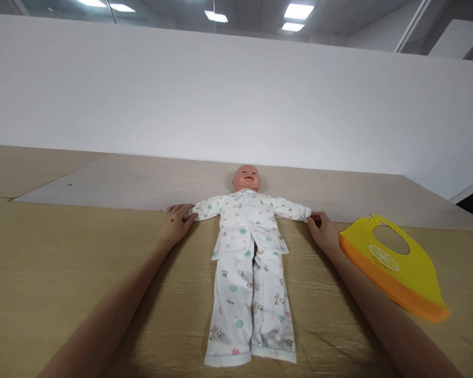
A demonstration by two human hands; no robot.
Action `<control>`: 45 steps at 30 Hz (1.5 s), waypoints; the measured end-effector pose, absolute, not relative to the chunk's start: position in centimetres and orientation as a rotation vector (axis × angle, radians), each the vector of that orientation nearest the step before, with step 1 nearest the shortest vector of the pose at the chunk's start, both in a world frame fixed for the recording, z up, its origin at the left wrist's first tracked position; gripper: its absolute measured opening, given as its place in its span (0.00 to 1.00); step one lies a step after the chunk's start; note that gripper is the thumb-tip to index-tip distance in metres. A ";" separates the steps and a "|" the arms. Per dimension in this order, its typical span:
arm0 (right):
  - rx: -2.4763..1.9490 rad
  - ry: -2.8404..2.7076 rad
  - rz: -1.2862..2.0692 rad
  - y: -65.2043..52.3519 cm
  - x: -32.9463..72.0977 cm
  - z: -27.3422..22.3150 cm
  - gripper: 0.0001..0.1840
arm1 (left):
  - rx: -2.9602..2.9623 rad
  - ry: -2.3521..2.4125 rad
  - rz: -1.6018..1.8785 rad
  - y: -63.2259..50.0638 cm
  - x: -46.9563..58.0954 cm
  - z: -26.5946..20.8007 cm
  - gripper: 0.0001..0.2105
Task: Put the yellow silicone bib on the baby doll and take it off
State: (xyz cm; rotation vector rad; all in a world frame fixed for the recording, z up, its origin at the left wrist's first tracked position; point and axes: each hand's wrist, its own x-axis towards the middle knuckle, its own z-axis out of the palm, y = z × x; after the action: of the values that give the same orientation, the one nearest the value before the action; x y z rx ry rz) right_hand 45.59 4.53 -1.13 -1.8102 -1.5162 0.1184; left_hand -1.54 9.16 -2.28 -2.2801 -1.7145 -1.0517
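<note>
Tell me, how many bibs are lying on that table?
1. The yellow bib lies flat on the table, beside the right hand and right of the doll. Nothing in view could hide another.

One doll (247,231) — one yellow bib (398,265) — two hands (177,223)

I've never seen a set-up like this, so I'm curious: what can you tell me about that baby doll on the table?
The baby doll lies flat on its back on the tan table, head toward the white wall, arms spread wide, legs straight toward the camera. Its bare, hairless head looks like smooth plastic. It wears white, soft-looking pyjamas with small coloured prints: a long-sleeved top and long trousers that cover the feet. The left hand touches one sleeve end, the right hand the other.
</note>
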 end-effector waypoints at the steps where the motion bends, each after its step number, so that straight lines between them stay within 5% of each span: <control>1: -1.809 -1.515 0.110 4.5 45.6 -1.1 0.19 | -2.283 -1.728 -1.052 9.1 -1.5 -2.1 0.18; 7: -1.805 -1.506 0.123 4.5 45.6 -1.3 0.19 | -2.264 -1.905 -1.099 8.6 -1.0 -1.6 0.19; 12: -1.800 -1.468 0.148 4.5 45.7 -1.3 0.20 | -2.182 -2.108 -1.374 8.2 -1.2 -1.7 0.30; 17: -1.790 -1.446 0.168 4.5 45.7 -1.2 0.20 | -2.170 -2.186 -1.697 8.6 -1.8 -2.1 0.22; 28: -1.847 -1.471 0.169 4.3 45.5 -0.8 0.18 | -2.317 -2.030 -1.432 8.7 -2.2 -2.5 0.22; 45: -1.776 -1.536 0.108 4.6 45.9 -1.7 0.17 | -2.395 -1.848 -1.600 9.3 -1.4 -2.7 0.30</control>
State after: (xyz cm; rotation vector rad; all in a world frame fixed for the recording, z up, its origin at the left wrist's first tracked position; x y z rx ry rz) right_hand 45.89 4.63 -1.65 -1.7764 -1.5356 0.1077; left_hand -1.40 9.30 -2.72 -2.3951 -1.8477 -1.5995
